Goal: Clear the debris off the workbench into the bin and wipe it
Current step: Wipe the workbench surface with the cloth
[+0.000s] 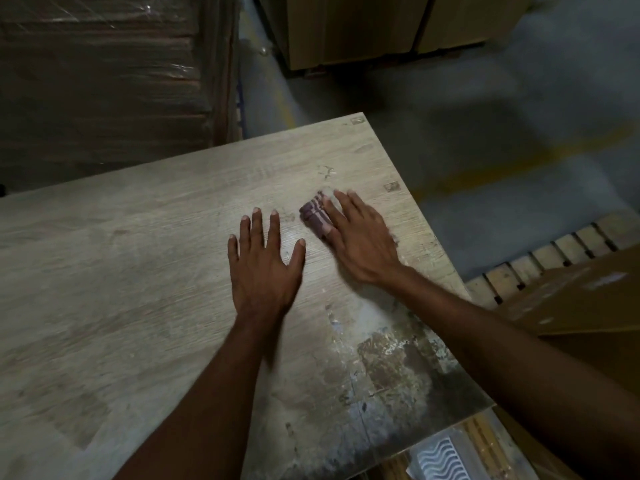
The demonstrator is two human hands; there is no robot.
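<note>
Both of our hands lie on the wood-grain workbench (pixel 138 271). Our left hand (pixel 265 261) rests flat, its fingers straight, spread and holding nothing. Just to its right, our right hand (pixel 363 240) presses a bunched purple striped cloth (pixel 311 214) onto the surface with extended fingers, toward the far right corner. Pale stains (pixel 381 351) mark the near right edge. Cardboard boxes (pixel 363 29) stand on the floor beyond.

Plastic-wrapped stacked boards (pixel 97 74) fill the upper left, cardboard cartons (pixel 363 29) top centre, a slatted pallet (pixel 554 251) at right on grey floor (pixel 485 109).
</note>
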